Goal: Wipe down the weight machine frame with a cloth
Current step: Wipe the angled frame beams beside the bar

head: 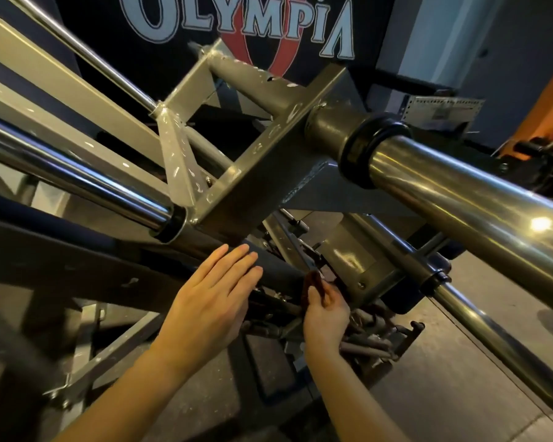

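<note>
While our right hand pinches the cloth, the frame slants above.
Our left hand lies flat, fingers straight, nearer the bar.

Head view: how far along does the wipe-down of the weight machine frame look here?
Done: nothing can be confirmed; the grey frame beam shows pale scuffs or chips, and one frame cannot show what was wiped. In hand: the right hand pinches a dark reddish cloth against a low bracket, while the left hand lies flat by a dark bar. Left: apparently the upper beams and chrome tubes.
</note>
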The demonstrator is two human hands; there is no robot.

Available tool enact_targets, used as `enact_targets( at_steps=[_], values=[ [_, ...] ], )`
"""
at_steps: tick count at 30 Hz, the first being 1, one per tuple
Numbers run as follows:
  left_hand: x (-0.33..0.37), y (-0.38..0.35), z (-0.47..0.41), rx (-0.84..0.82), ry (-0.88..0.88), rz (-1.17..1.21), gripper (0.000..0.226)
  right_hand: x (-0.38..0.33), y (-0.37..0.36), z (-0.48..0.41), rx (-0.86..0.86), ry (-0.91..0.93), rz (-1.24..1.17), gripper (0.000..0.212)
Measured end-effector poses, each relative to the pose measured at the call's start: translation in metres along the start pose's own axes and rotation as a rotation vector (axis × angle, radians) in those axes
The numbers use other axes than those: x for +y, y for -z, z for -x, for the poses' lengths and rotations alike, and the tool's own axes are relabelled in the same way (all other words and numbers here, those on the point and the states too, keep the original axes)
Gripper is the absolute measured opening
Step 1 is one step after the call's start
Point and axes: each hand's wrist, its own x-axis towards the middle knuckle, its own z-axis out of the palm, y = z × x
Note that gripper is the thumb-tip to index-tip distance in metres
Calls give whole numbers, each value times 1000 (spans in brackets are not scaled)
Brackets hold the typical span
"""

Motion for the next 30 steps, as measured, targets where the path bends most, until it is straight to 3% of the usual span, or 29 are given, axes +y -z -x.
enact_targets(
  at_steps=[6, 11, 15, 22, 25, 30],
  values=[
    [-11, 20, -4, 75, 59, -50, 51, -8, -7, 43, -117, 10, 42, 28],
    [-20, 37, -15, 151, 125, -84, 53, -15, -43, 102, -611, -25, 80, 25],
    [-34, 55, -15, 115, 188, -139, 71, -28, -26, 88, -451, -78, 44, 26],
    [-43, 62, -26, 2, 296, -230, 94, -44, 15, 19, 0, 80, -13, 28],
    [-43, 63, -27, -2, 315, -262, 91, -51, -13, 17, -47, 64, 68, 29],
    [-46, 62, -25, -41, 321, -286, 81, -68, -61, 46, -233, 324, 186, 30]
  ],
)
